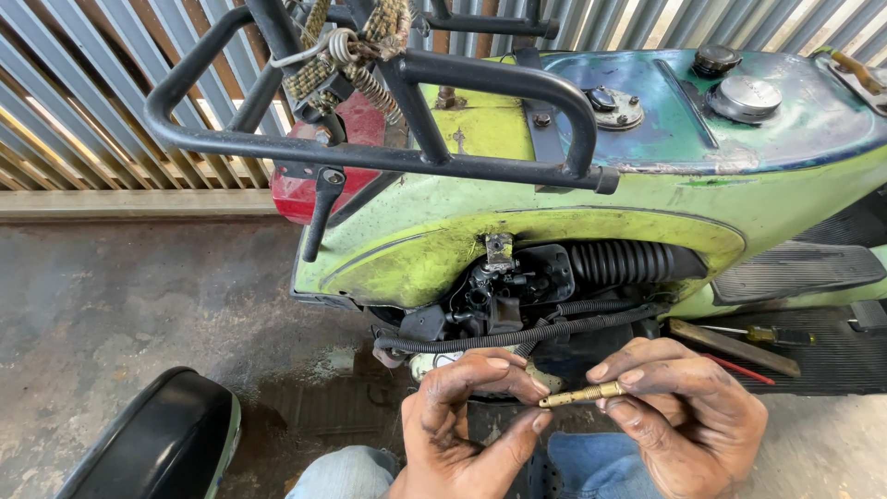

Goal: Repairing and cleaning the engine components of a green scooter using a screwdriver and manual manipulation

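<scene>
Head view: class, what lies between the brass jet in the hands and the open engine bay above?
In the head view, a black corrugated hose crosses between brass jet and engine bay.

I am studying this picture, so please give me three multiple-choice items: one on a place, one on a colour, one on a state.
1. Where does the screwdriver lie?
A. on the footboard
B. on the fuel tank
C. on the rear rack

2. What colour is the scooter body?
A. blue
B. yellow-green
C. white

3. How is the small brass part held?
A. by the left hand alone
B. it lies on the floor
C. between both hands, the right hand too

Answers: 1 A, it rests on the ribbed black mat; 2 B, worn yellow-green paint; 3 C, fingertips of both hands pinch it.
</scene>
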